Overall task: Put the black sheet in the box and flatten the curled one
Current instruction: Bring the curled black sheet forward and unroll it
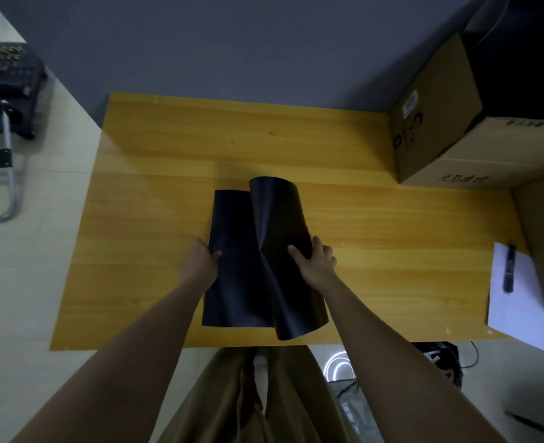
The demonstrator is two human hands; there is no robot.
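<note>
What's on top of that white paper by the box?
A dark pen lies on the white paper, near its far edge. The paper hangs over the wooden table's edge; whatever is under it is hidden.

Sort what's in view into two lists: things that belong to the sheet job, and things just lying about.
Part of the job:
- black sheet, flat side held by the left hand
- its curled side under the right hand
- open cardboard box at the table's far right corner

Lying about:
- white paper with a pen on it
- black stool on the floor
- wooden table, work surface only

Pen (509, 269) on white paper (516, 302); folding chair (0, 129) left.
</note>
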